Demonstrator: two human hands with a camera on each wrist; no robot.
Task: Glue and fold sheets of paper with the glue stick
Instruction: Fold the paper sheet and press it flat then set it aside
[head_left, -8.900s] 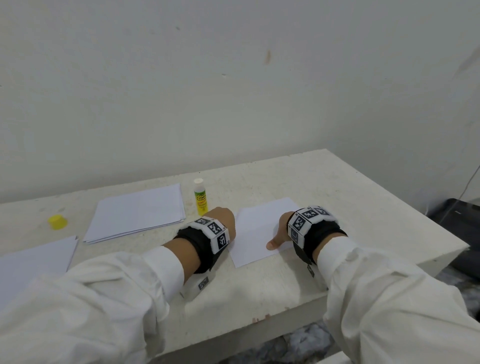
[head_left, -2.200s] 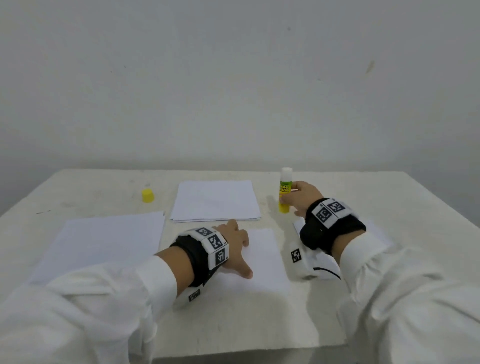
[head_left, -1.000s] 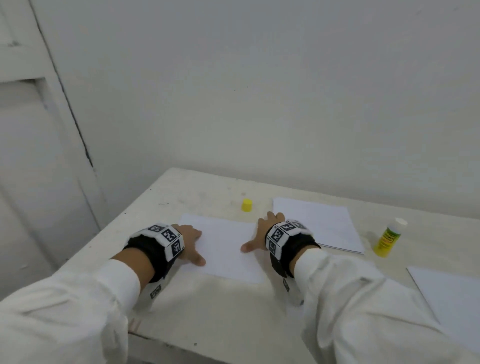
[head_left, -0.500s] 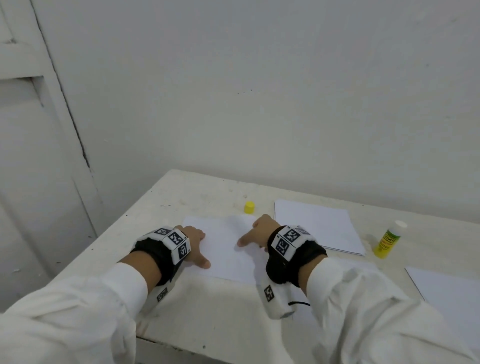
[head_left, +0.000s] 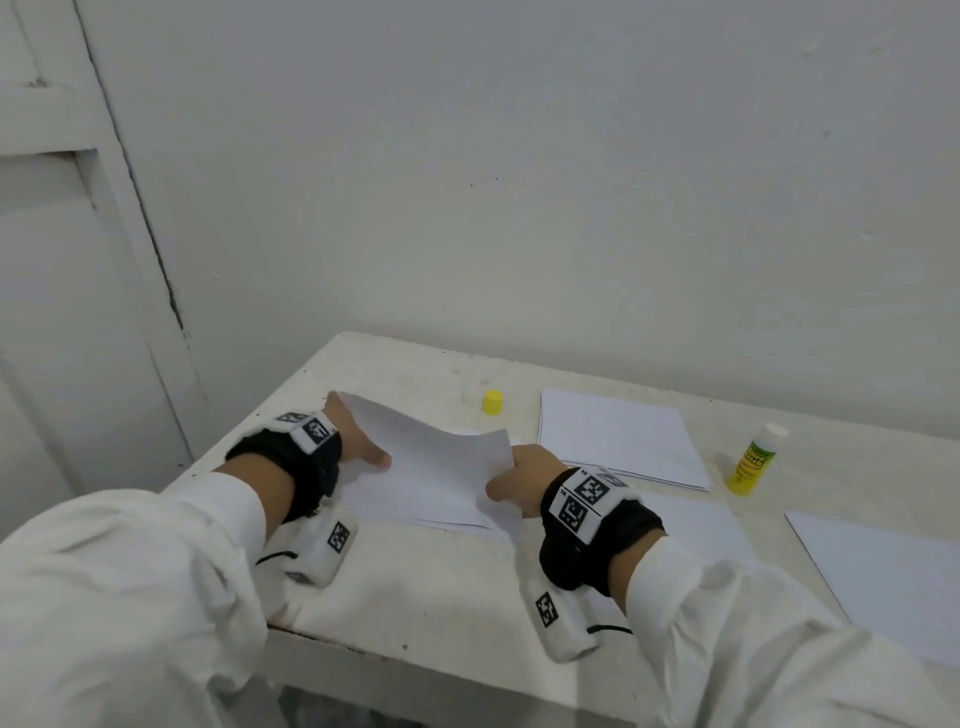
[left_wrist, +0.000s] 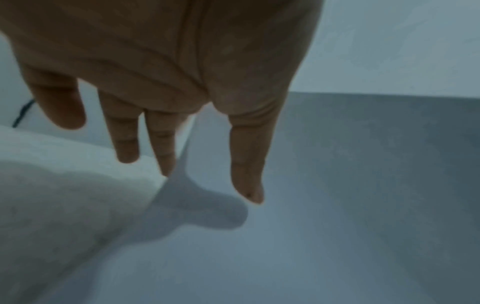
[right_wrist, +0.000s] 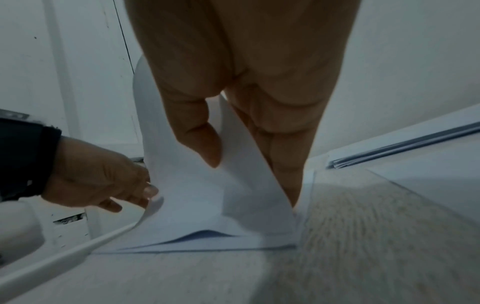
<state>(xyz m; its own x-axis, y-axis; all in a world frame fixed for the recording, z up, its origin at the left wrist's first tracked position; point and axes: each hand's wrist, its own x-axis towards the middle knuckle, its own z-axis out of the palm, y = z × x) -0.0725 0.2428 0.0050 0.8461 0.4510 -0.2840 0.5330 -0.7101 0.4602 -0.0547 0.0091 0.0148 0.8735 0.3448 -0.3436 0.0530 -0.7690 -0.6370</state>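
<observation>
I lift a white sheet of paper (head_left: 436, 462) off a thin stack of sheets (head_left: 415, 514) at the table's left end. My left hand (head_left: 358, 431) holds its left edge between thumb and straight fingers. My right hand (head_left: 506, 475) pinches its right edge, thumb on top. In the right wrist view the sheet (right_wrist: 197, 195) bows up from the stack (right_wrist: 207, 244), with the right hand (right_wrist: 252, 176) pinching it and the left hand (right_wrist: 103, 176) at its far edge. The glue stick (head_left: 750, 460) stands uncapped far to the right. Its yellow cap (head_left: 492, 402) sits behind the sheet.
A pile of folded sheets (head_left: 618, 441) lies between the cap and the glue stick. One more sheet (head_left: 883, 561) lies at the right, and another (head_left: 696, 525) under my right wrist. The white table (head_left: 441, 587) abuts the wall; a door frame (head_left: 130, 208) stands left.
Half a second ago both hands lay on the flat sheet. Now they hold its two side edges, and the sheet has risen and bowed above the stack.
</observation>
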